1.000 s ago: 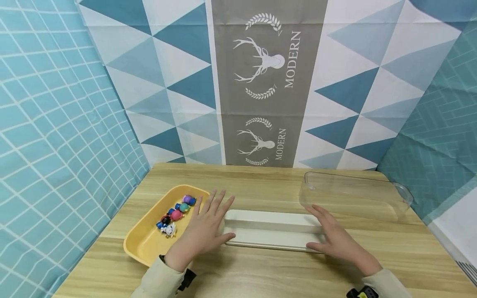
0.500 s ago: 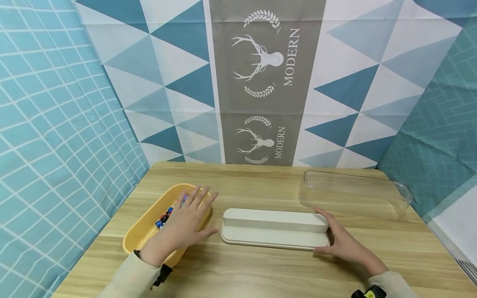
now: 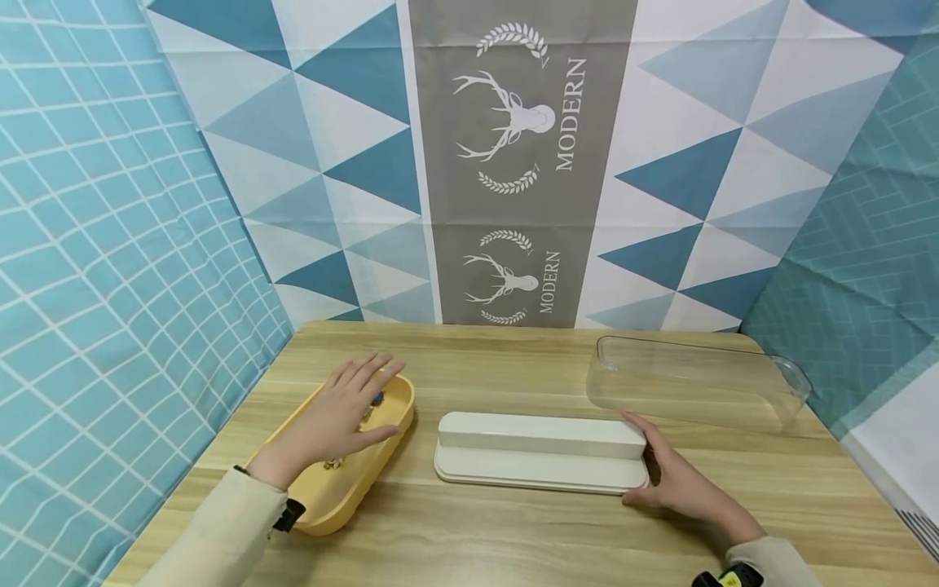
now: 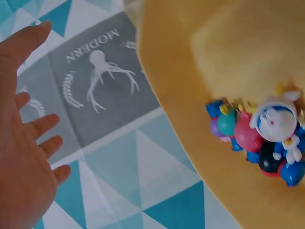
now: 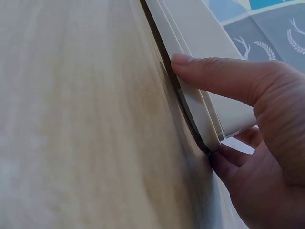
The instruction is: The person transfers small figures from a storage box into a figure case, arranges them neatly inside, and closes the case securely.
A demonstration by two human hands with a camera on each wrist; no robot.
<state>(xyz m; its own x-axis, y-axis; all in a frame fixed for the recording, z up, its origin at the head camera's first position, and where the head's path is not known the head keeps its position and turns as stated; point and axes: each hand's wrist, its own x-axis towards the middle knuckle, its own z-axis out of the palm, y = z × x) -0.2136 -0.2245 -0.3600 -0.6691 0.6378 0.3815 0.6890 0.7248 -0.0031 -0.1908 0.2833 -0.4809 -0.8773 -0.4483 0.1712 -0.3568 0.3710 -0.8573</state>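
Observation:
A long white stepped base (image 3: 539,466) lies on the wooden table in the middle of the head view. My right hand (image 3: 682,483) grips its right end; in the right wrist view the thumb (image 5: 209,71) presses the near edge while the other fingers bend around the end. Over the yellow tray (image 3: 392,456), my left hand (image 3: 330,420) hovers with fingers straight and nothing in it. Several small colourful figurines (image 4: 248,136) lie inside that tray, clustered together in the left wrist view. From the head, the left hand hides most of them.
A clear plastic cover (image 3: 697,387) stands at the back right of the wooden table (image 3: 506,538), behind the right hand. Patterned cloth (image 3: 506,187) hangs along the back, and blue gridded cloth (image 3: 110,269) closes off the left side.
My left hand has moved left, from beside the white base to over the yellow tray. The right hand has shifted slightly right and settled around the base's right end.

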